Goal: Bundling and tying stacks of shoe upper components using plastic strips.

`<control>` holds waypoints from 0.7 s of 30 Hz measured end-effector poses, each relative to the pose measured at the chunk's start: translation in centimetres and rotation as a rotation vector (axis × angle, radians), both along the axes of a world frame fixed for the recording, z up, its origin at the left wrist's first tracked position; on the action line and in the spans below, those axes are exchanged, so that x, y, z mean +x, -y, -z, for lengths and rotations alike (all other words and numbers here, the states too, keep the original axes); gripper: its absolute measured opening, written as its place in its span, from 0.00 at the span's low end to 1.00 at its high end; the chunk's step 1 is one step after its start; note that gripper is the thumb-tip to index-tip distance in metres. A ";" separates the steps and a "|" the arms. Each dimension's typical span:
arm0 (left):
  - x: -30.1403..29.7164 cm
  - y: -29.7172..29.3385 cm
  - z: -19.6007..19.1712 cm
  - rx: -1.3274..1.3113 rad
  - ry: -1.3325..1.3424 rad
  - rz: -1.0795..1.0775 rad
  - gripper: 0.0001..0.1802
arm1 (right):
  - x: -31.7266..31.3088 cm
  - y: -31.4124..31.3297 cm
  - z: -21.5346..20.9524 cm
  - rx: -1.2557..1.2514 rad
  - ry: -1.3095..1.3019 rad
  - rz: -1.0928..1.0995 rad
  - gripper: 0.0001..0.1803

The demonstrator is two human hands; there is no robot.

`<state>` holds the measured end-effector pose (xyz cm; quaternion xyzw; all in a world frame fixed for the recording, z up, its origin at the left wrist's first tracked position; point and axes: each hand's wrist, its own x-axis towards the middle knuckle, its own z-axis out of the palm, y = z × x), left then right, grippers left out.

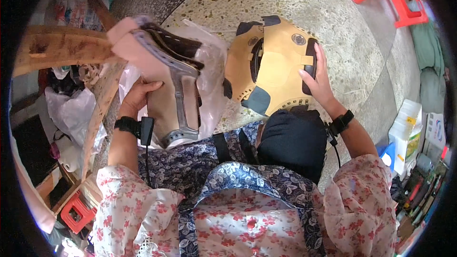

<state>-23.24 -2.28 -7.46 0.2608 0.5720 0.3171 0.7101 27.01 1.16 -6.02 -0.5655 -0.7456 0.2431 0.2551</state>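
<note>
My left hand [135,97] grips the lower left side of a stack of flat pinkish-brown panels [159,74], its thumb on top. Grey trim and dark punched edges run along this stack, which is tilted up and slightly blurred at its far end. To the right lie tan-yellow panels [280,50] with dark corner patches, round emblems and holes along their edges. My right hand [318,78] is closed on their right edge, thumb on top by a dark padded strip [309,66]. The fingers' far sides are partly hidden.
Clear plastic [212,81] lies beneath the brown stack. A wooden beam [62,50] and white plastic bags [74,109] are at the left. Red stools [404,7] stand far right; white containers [404,128] and tools are at the near right. A black rounded thing [295,143] is close to my lap.
</note>
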 end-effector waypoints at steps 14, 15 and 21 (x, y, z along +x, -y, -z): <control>10.0 -8.5 -12.2 0.594 0.023 -0.195 0.15 | 0.1 0.4 -0.7 -0.062 -0.025 0.046 0.46; 11.6 -9.2 -13.6 0.618 -0.039 -0.151 0.13 | 0.3 0.4 -0.8 -0.080 -0.050 0.050 0.46; 19.3 -10.7 -17.2 0.834 -0.148 0.130 0.15 | 0.4 0.7 -2.0 -0.118 -0.060 0.034 0.46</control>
